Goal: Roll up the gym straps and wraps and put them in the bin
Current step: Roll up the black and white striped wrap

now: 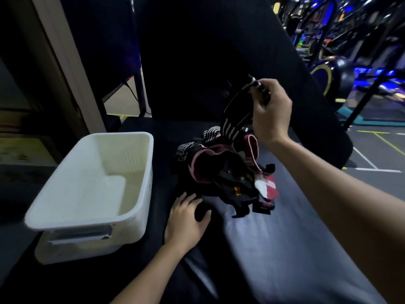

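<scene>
At our right hand (270,110) the fingers (260,96) are curled and pinching the end of a black-and-white striped wrap (230,126), raised above the far part of the worktop (285,227). From that pinch the wrap hangs almost straight down, so its long axis runs from the fingers to the pile of straps and wraps (228,172) directly beneath, where its lower end is still caught among the others. It looks only partly drawn free, though the dark and the blur make that hard to be sure of.

Our left hand (186,218) lies on the worktop at the near left edge of the pile, fingers relaxed and slightly spread, the fingertips touching the dark cloth there and holding nothing. It is the hand nearer the pile's base, and the nearer to the bin too.

The pile sits about mid-worktop, a tangle of black, maroon-edged and striped pieces with a red-and-white tag on its near right side. The white bin (92,185) stands to the left of the pile, well apart from it, at the left edge of the worktop, and we see nothing inside it yet.

We judge the coming move turns on that vertical line: lifting further should clear the striped wrap, with the left hand steadying the pile below.
</scene>
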